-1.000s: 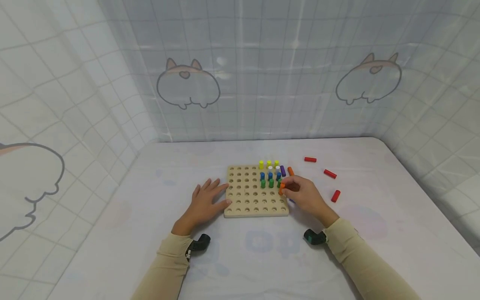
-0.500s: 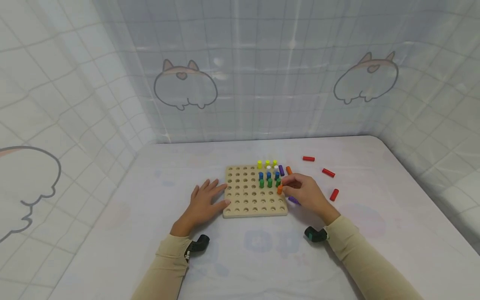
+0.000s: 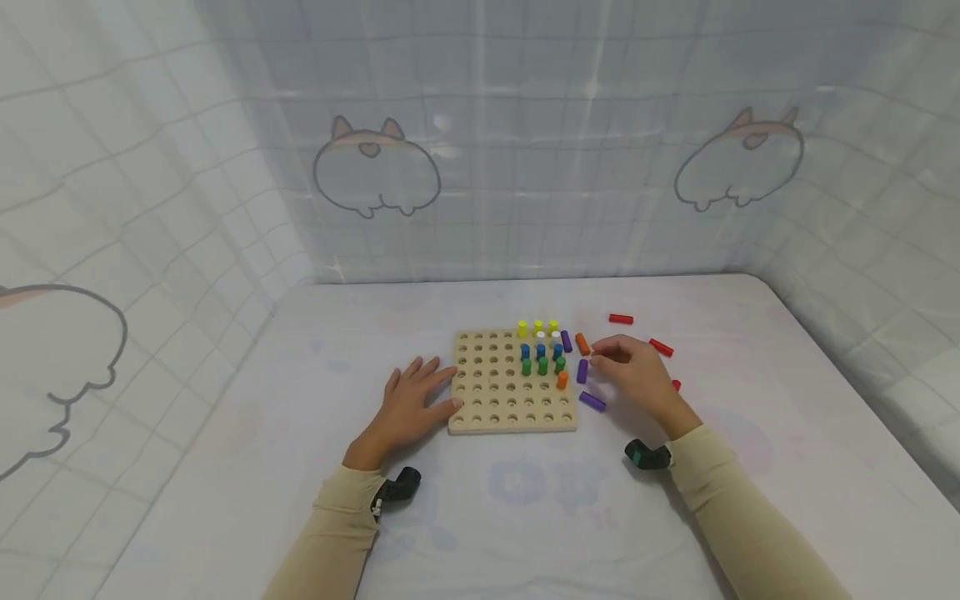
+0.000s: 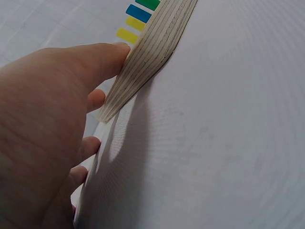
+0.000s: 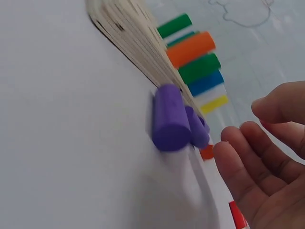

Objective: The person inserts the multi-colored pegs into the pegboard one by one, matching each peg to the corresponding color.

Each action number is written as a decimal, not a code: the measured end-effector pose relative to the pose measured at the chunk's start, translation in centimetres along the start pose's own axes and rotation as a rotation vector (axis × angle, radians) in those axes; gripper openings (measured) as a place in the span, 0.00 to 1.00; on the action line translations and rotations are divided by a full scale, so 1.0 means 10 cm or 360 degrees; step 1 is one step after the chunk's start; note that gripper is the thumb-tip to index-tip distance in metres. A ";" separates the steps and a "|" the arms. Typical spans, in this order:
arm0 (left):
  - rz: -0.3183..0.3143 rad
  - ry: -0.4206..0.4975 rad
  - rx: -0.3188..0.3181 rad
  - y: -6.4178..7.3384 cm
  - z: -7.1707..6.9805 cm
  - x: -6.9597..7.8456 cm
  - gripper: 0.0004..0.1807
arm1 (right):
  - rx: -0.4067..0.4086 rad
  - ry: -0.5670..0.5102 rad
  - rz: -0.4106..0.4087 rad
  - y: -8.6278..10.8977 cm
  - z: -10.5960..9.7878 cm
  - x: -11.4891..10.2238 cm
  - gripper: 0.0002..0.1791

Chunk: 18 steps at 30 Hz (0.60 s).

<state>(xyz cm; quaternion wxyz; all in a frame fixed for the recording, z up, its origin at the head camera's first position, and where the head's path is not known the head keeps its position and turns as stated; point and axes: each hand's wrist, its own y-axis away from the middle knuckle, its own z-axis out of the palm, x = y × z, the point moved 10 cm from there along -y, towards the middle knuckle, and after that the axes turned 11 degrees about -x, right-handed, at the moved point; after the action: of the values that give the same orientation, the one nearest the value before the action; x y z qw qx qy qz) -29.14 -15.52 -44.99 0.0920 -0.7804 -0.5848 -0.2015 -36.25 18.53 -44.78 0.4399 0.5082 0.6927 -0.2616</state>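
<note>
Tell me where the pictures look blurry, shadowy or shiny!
Head view: pale shiny streaks on the backdrop. Left wrist view: a shadow on the table beside the board. Right wrist view: shadow beside the nearest purple peg, and the picture looks slightly blurry.

A white tabletop (image 3: 480, 533) printed with faint pale shapes, enclosed on three sides by grid-patterned curtains (image 3: 172, 167) with corgi-rump drawings (image 3: 377, 179); soft glare (image 3: 592, 87) streaks the back
</note>
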 end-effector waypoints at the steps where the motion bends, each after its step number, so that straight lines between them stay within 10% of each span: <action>1: 0.0002 -0.0003 -0.0005 0.00 0.00 0.01 0.36 | 0.0001 0.0003 0.0023 -0.01 -0.02 0.02 0.15; 18: 0.0004 0.0016 -0.0013 0.00 0.00 0.02 0.36 | -0.0073 -0.0083 0.0124 -0.31 -0.06 0.07 0.20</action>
<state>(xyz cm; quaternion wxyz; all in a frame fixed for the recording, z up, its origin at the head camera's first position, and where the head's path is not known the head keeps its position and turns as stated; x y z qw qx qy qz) -29.09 -15.41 -44.89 0.0921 -0.7805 -0.5824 -0.2076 -39.41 18.23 -45.34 0.4792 0.5176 0.6664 -0.2415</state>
